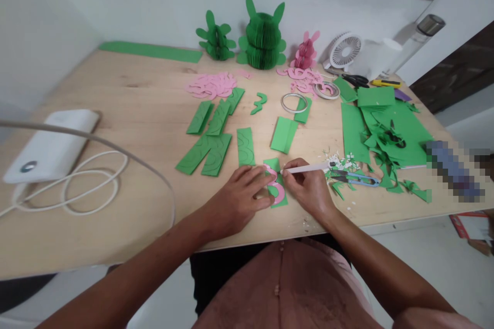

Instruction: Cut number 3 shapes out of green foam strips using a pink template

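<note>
Paper (273, 162) in green lies on the desk (146, 103) directly under a pink cutout (278, 194) with the curves of a figure three, and I take that cutout as my landmark from this remote seat. My left hand (241, 198) comes at it from the left: the grip there is loose, grasping nothing, fingers spread and resting over the cutout's left edge. My right hand (309, 187) is just to the right of the cutout, its grip pinched around a slim pale pen (309, 168), whose tip I read as sitting close against the cutout's right side; whether it touches, I can't tell.

Just beyond the cutout to the left I have a green strip (245, 146) with curved lines drawn on it, and farther that way more marked strips (216, 151), some overlapping. Straight beyond the cutout there's a folded green piece (284, 134), then a tape ring (293, 111). A heap of pink shapes (211, 85) lies well beyond it to the left.

To the right of the cutout, past my right hand, I see blue snips (358, 179) among green and white scraps, and farther right, green sheets (415, 126). Far beyond the cutout, by the wall, stand a large green paper figure (263, 41) with two ears, a smaller green one, a pink one, and a white fan (345, 51).
</note>
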The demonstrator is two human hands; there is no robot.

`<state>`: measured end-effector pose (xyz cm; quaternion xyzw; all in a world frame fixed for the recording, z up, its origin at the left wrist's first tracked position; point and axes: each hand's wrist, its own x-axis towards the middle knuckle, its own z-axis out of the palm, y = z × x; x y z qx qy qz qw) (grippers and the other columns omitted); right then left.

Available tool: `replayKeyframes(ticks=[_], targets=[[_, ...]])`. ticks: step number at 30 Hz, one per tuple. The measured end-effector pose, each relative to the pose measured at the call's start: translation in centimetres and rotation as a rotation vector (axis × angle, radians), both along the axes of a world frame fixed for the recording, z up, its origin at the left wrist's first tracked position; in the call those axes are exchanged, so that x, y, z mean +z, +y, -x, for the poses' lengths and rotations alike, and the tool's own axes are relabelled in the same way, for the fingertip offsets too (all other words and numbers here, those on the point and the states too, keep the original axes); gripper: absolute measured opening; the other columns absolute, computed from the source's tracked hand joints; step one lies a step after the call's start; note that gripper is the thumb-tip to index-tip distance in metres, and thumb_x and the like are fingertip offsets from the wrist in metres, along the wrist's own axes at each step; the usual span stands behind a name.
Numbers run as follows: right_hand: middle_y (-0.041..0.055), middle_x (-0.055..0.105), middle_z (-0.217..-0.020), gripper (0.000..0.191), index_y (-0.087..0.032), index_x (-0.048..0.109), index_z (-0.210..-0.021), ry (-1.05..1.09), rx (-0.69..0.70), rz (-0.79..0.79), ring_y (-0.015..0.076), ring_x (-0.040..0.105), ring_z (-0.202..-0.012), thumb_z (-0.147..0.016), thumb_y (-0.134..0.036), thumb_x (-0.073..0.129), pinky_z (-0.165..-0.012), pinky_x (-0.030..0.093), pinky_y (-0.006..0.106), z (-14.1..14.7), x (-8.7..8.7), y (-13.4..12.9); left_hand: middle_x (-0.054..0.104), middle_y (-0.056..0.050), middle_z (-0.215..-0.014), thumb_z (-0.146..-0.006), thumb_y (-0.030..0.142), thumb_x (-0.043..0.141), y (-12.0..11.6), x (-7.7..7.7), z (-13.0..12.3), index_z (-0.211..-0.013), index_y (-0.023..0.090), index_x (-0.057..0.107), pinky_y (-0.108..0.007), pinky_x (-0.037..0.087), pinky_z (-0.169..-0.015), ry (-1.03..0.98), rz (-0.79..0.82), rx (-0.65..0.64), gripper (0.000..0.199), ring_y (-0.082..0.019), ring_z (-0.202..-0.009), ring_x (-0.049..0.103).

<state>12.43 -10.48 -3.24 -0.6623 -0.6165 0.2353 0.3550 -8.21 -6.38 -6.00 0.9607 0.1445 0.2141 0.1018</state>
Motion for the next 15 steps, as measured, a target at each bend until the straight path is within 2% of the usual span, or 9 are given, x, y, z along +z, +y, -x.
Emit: replayKeyframes(ticks=[15], targets=[[-0.0023, 0.06, -0.059, 0.011, -0.019, 0.061, -0.081, -0.011, 0.011, 0.012, 0.0107, 0.053, -0.048, -0.083, -0.026, 0.054, -0.046, 0.035, 0.021, -0.01, 0.04, -0.52, 0.055, -0.01, -0.137, -0.087, 0.005, 0.042, 0.0, -0.08, 0.0, -0.111, 0.023, 0.065, -0.051, 0.035, -0.105, 0.005, 0.007, -0.003, 0.037, -0.029, -0.134, 0.04]])
